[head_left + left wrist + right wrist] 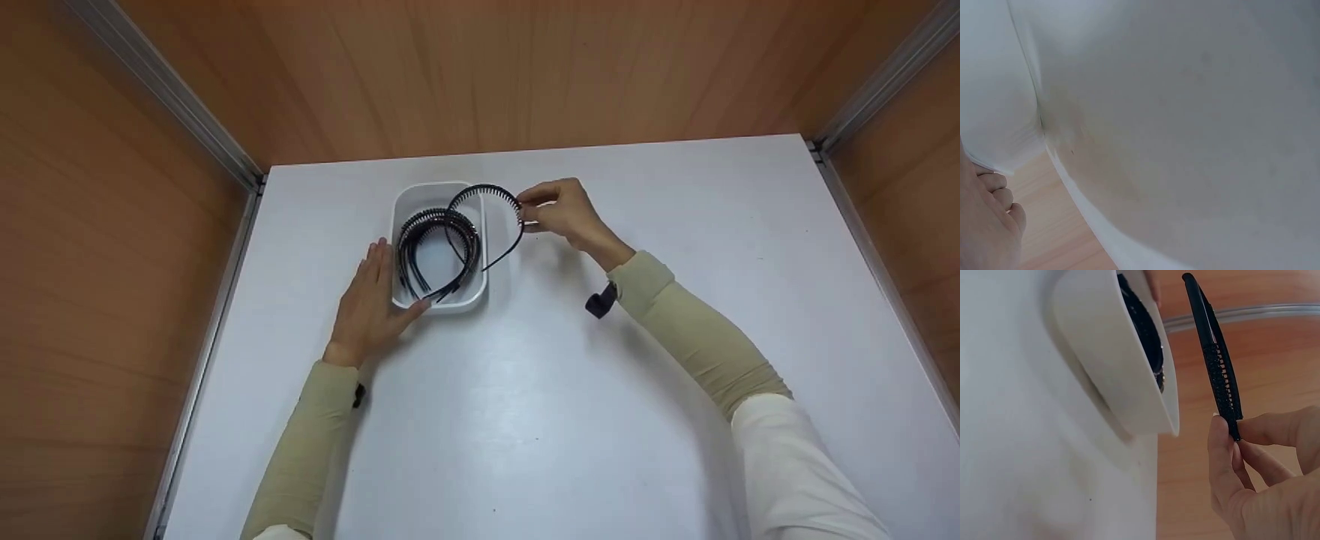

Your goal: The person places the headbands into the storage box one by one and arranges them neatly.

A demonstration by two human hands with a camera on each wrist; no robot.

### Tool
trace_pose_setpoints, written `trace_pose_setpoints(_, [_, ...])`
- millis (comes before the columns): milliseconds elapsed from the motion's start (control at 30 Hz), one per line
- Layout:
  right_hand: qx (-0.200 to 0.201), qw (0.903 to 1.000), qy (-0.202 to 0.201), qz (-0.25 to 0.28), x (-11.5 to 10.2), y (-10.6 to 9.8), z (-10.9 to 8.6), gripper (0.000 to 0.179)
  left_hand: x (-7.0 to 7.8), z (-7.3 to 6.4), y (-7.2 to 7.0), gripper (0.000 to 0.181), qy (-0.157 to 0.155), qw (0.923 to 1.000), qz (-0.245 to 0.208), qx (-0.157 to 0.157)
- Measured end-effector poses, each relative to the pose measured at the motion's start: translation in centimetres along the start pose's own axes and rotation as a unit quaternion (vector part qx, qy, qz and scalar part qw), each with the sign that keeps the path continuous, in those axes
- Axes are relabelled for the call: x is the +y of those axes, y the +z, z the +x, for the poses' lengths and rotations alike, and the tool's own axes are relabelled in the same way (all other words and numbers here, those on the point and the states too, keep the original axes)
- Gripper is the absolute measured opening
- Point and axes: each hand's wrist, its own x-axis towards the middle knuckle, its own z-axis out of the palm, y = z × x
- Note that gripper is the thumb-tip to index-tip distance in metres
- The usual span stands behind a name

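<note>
My right hand (566, 214) pinches one black toothed headband (486, 187) by its side, between thumb and fingers. This headband is raised above the right part of a white plastic bin (420, 196), its ends pointing toward me. Inside the bin lie several more black headbands (406, 247), nested together. My left hand (367, 304) rests against the bin's left side with straight fingers, its thumb at the front edge. The right wrist view shows the pinched headband (1221, 379) edge-on beside the bin wall (1112, 365). In the left wrist view, only part of the left hand (988, 225) shows.
The bin stands on a white table (480, 420), toward its far side. Wood-grain panels (480, 82) enclose the table at the back, left and right, with metal strips (187, 105) along the corners. A dark strap piece (600, 301) hangs from the right wrist.
</note>
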Motion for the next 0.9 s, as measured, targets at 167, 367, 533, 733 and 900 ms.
trace_pose_setpoints(167, [-0.006, 1.0, 0.006, -0.003, -0.1, 0.5, 0.1, 0.028, 0.1, 0.0, 0.0, 0.117, -0.003, 1.0, -0.006, -0.004])
trace_pose_setpoints(367, [-0.011, 0.9999, 0.007, -0.006, -0.1, 1.2, 0.3, 0.028, 0.1, 0.1, 0.0, 0.116, -0.005, 0.9999, -0.007, -0.007])
trace_pose_setpoints(533, [-0.017, 0.9998, 0.005, -0.004, -0.1, 1.9, 0.5, 0.027, 0.1, 0.2, -0.1, 0.116, -0.002, 1.0, -0.006, -0.007])
trace_pose_setpoints(733, [-0.023, 0.9997, 0.005, 0.004, -0.1, 2.8, 0.7, 0.027, 0.3, 0.2, -0.2, 0.118, 0.003, 1.0, -0.004, -0.002])
trace_pose_setpoints(900, [-0.028, 0.9996, 0.003, 0.007, -0.2, 3.6, 0.9, 0.027, 0.2, 0.1, -0.3, 0.119, 0.004, 1.0, -0.001, -0.001])
